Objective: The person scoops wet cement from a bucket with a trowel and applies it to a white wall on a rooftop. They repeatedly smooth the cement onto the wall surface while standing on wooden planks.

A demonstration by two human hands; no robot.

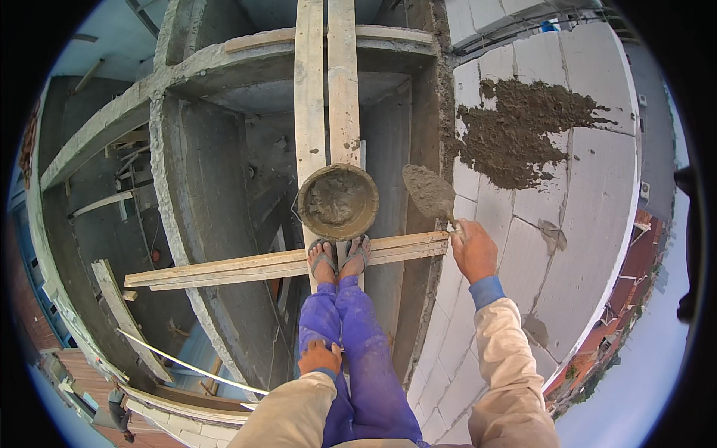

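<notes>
So, nearest, the left hand (320, 358) rests half-curled on the thigh; whether it grips anything, I can't tell. Out ahead, the right hand (476, 250) is clenched round the handle of a trowel (429, 190), its blade heaped with mortar between bucket (302, 203) and white blocks (601, 172). A rolled wrist could drop that load! Sandalled feet (323, 267) crowd the bucket on narrow planks (310, 112); one nudge might tip it. Farther off, a mortar patch (515, 131) covers the blocks.
</notes>
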